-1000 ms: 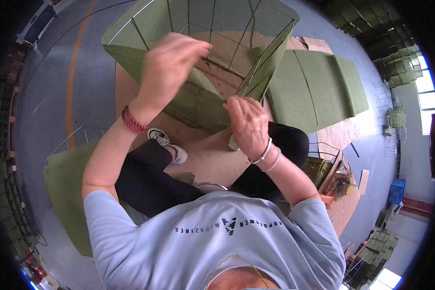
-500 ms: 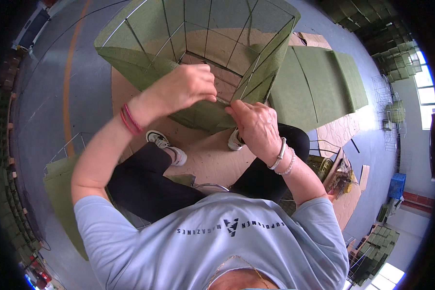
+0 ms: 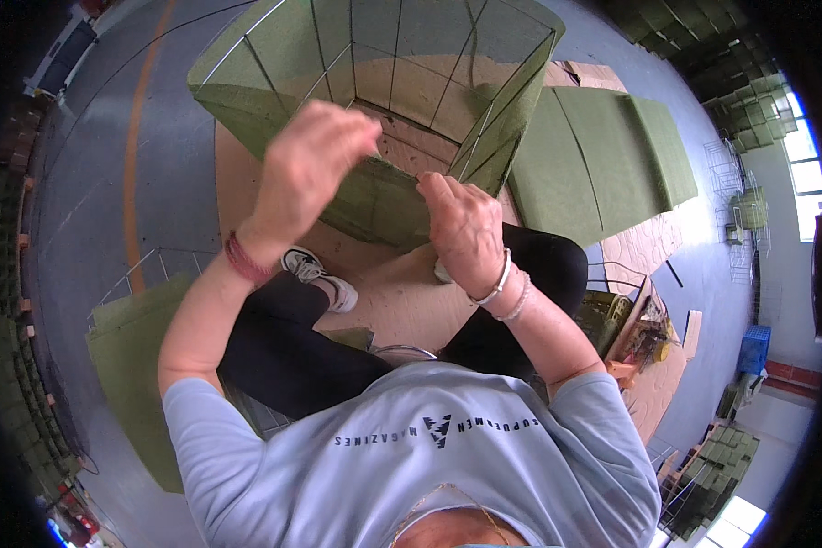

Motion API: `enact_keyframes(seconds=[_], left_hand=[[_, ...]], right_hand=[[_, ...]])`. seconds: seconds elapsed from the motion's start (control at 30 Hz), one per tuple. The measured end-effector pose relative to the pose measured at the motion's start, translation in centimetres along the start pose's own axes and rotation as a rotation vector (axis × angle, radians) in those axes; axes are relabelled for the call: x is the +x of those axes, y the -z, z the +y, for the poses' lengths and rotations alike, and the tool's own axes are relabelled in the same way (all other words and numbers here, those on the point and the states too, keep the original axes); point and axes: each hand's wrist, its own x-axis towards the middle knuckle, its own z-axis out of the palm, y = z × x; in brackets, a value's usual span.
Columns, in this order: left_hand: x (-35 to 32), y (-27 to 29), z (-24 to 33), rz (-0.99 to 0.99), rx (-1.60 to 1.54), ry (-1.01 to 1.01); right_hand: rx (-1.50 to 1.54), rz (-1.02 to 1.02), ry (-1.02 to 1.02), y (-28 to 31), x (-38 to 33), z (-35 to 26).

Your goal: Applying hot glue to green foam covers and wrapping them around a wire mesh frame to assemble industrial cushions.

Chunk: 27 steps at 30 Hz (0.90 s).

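Observation:
In front of me stands an open box-shaped wire frame (image 3: 353, 68) with green mesh fabric (image 3: 374, 196) stretched over its sides. My right hand (image 3: 466, 228) has its thumb and index finger pinched on the fabric's near top edge, close to the right corner. Above the same near edge, farther left, my left hand (image 3: 315, 169) is lifted away from the fabric and blurred by motion. Its fingertips look pressed together; whatever they hold is too small or blurred to name.
Flat green fabric (image 3: 603, 164) lies on cardboard (image 3: 384, 283) to the right. Another green fabric piece (image 3: 137, 365) with wire is at left. A tray of small parts (image 3: 648, 338) sits by my right knee. Green stacks (image 3: 694, 36) line the far right.
My left hand has risen away from the near edge, up and to the left. My right hand has shifted slightly left, still pinching the edge. The wire frame has barely moved.

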Motion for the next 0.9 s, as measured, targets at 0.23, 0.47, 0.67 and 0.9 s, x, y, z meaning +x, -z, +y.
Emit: enact_keyframes(seconds=[0.23, 0.47, 0.67, 0.9], left_hand=[[-1.0, -2.3, 0.4, -0.079, 0.160, -0.192], [4.4, -0.8, -2.2, -0.715, -0.175, -0.015], [3.1, 0.4, -2.3, -0.078, -0.258, 0.120], [-2.6, -0.6, -0.7, 0.039, 0.220, -0.170]], right_hand=[[0.116, -0.102, -0.097, 0.9, 1.0, -0.1], [-0.143, 0.175, 0.118, -1.0, 0.4, -1.8], [-0.091, 0.046, 0.082, -0.5, -0.1, -0.2], [-0.041, 0.068, 0.062, -0.6, 0.0, -0.3]])
